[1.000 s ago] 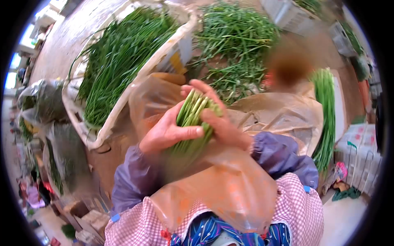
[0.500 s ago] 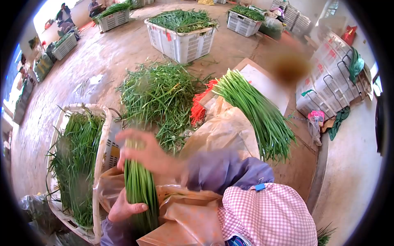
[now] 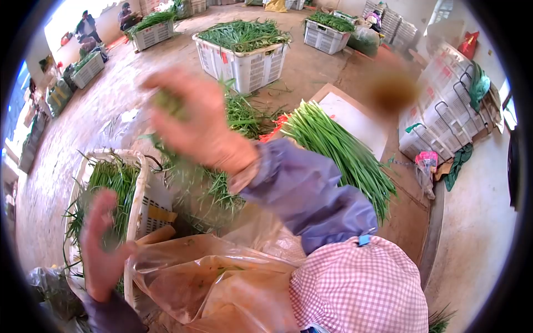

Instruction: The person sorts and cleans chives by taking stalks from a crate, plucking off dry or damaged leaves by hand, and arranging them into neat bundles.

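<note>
My right hand is raised in front of me, smeared by motion, its fingers closed round a bunch of garlic chives. Pale green stem ends show in the grip; the rest of the bunch is blurred or hidden. My left hand is open and holds nothing, thumb and fingers apart, over the near side of a white crate of chives. A brown plastic sheet covers my lap. To the right of my right forearm lies a large, neatly aligned pile of chives.
Loose green leaves lie on the floor behind my right hand. Ahead stands another filled white crate. Stacked crates line the right wall. Red ties lie beside the aligned pile. Two people sit far back left.
My right hand has lifted up and forward with the bunch from my lap. My left hand has let go of it, moved left and opened. The plastic sheet on my lap is now uncovered.
</note>
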Motion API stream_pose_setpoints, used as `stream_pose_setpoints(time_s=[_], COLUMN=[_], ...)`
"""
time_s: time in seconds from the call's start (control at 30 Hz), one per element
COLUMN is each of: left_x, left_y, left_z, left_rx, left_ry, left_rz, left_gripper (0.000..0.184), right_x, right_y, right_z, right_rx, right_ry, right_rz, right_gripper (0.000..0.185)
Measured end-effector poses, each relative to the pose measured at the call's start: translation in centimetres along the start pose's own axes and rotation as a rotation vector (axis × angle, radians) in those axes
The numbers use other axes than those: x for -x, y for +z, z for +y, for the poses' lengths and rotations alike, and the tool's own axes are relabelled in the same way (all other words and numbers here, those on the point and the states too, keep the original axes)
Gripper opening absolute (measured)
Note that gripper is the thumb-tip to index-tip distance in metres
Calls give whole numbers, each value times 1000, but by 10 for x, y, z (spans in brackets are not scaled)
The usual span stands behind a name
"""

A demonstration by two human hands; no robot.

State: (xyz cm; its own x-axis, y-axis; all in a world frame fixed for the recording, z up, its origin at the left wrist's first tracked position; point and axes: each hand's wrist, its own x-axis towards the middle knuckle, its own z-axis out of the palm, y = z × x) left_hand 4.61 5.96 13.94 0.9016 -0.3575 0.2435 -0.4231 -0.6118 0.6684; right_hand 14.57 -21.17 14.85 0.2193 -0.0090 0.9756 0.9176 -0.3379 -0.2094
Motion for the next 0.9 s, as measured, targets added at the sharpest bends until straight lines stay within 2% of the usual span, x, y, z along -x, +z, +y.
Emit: stream_pose_setpoints(time_s=[0.03,0.07,0.1,0.13,0.2,0.23,0.3,0.33,0.37,0.4,0.43,0.47,0.5,0.53,0.57,0.6,0.63,0.67,0.73,0.8,0.9], left_x=[-18,-36,-49,-59,-73,-77,-54,-42,-24,-2,32,61,73,84,94,98,103,104,105,102,97], left_y=[-13,-25,-38,-46,-64,-84,-80,-78,-55,-33,-12,21,46,71,90,109,115,118,134,137,154], left_z=[11,22,38,52,59,62,47,42,43,20,-38,-67,-58,-50,-49,-58,-53,-49,-55,-54,-58], left_rx=[58,115,142,169,289,153,397,490,787,866,674,885,1006,1124,1314,1389,1435,1478,1401,1485,1489], left_ry=[155,310,371,430,407,263,-49,-225,-527,-442,-595,-587,-590,-580,-485,-425,-476,-511,-502,-591,-546], left_rz=[33,67,21,-23,-111,-430,-675,-763,-690,-605,-639,-588,-473,-361,-397,-429,-408,-406,-301,-307,-284], left_gripper=[94,99,101,104,101,93,97,100,94,90,93,93,89,86,82,76,72,67,56,50,52], right_x=[-3,-9,-19,-23,-25,-22,-2,17,41,65,89,109,126,140,150,151,148,156,171,168,165], right_y=[18,41,66,73,81,85,82,93,99,99,98,94,95,92,84,80,79,80,80,78,63], right_z=[-12,-25,-38,-58,-90,-103,-118,-117,-118,-118,-116,-115,-120,-120,-121,-121,-127,-122,-109,-97,-59], right_rx=[-130,-236,-349,-402,-649,-747,-1152,-1133,-1136,-1072,-1019,-1066,-1279,-1246,-1151,-1133,-1028,-1035,-1051,-969,-709], right_ry=[-34,-141,-264,-198,-105,-67,716,825,1027,1066,1087,1277,1418,1425,1460,1469,1527,1490,1490,1444,1252], right_rz=[-5,121,298,295,365,392,219,283,273,172,62,-78,-55,-101,-220,-247,-257,-334,-399,-540,-664], right_gripper=[31,30,31,29,27,27,26,25,26,24,23,20,18,15,14,12,12,12,9,6,11])
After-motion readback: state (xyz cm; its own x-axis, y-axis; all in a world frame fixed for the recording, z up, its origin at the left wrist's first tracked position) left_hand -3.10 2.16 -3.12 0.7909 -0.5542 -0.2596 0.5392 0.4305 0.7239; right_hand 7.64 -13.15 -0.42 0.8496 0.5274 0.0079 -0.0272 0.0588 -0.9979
